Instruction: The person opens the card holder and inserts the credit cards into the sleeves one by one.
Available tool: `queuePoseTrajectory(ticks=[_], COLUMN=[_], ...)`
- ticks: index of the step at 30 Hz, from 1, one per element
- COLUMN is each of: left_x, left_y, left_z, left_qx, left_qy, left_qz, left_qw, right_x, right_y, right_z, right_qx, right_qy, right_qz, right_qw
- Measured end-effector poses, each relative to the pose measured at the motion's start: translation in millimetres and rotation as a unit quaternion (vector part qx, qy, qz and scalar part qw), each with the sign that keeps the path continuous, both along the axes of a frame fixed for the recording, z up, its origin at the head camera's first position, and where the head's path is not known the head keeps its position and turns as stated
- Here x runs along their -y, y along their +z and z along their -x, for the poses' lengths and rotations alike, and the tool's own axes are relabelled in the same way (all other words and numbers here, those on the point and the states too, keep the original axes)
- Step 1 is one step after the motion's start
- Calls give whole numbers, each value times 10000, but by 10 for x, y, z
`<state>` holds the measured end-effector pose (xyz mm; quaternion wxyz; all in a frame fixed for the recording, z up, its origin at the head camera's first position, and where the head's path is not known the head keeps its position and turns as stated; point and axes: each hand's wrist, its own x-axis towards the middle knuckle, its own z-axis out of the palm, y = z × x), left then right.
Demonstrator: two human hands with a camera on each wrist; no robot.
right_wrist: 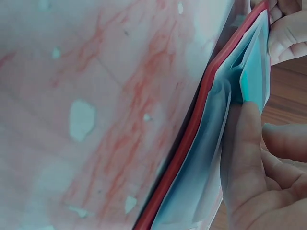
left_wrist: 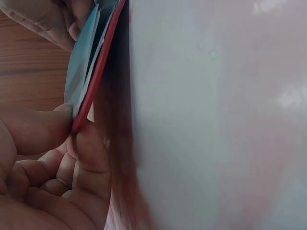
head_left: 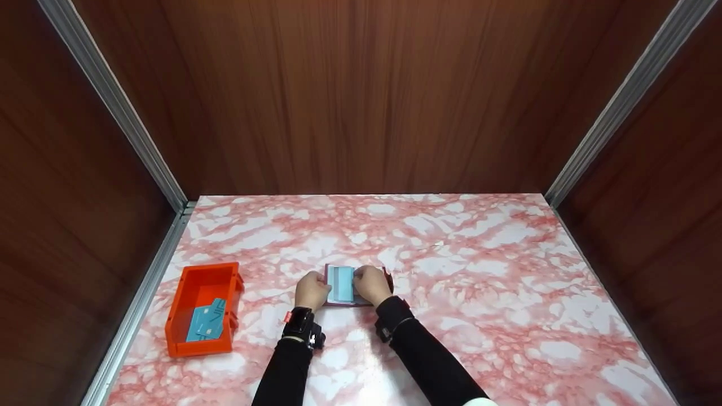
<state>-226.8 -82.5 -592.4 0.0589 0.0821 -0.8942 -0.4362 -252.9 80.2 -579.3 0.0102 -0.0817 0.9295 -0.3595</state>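
Observation:
A card holder (head_left: 339, 305) with a red cover and clear plastic sleeves (right_wrist: 204, 163) lies opened in front of me. My left hand (head_left: 312, 290) pinches its left edge between thumb and forefinger, the thumb on the sleeve side. A light blue card (head_left: 346, 285) sits at a sleeve on the left half, partly under the clear plastic. My right hand (head_left: 371, 283) pinches the card's right edge with thumb and forefinger, as the right wrist view shows. It covers much of the holder's right half in the head view.
An orange bin (head_left: 203, 275) stands at the left of the table, with several blue cards (head_left: 208, 321), one marked VIP, lying inside. The table (head_left: 468, 316) has a pink and white marbled top. Brown wood-grain panels (head_left: 361, 96) with metal corner posts enclose it.

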Motion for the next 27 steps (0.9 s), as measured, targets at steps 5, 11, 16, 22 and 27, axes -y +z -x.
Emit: queuePoseTrajectory(ticks=[5, 11, 16, 22, 27], left_x=[-2, -1, -6, -8, -2], left_y=[8, 16, 31, 39, 11], left_z=[0, 8, 6, 7, 13], left_qx=[68, 65, 160, 103, 39], left_qy=[0, 18, 31, 39, 18], left_qz=[-46, -1, -46, -42, -11], left_qw=[10000, 10000, 9999, 9999, 10000], right_x=[20, 17, 7, -8, -32], right_y=[15, 15, 17, 25, 50], right_z=[-1, 3, -7, -14, -20], right_qx=[37, 42, -122, -190, -312], right_qy=[-15, -29, 116, 324, 485], right_qz=[80, 150, 116, 78, -31], right_qw=[10000, 9999, 9998, 9993, 9983])
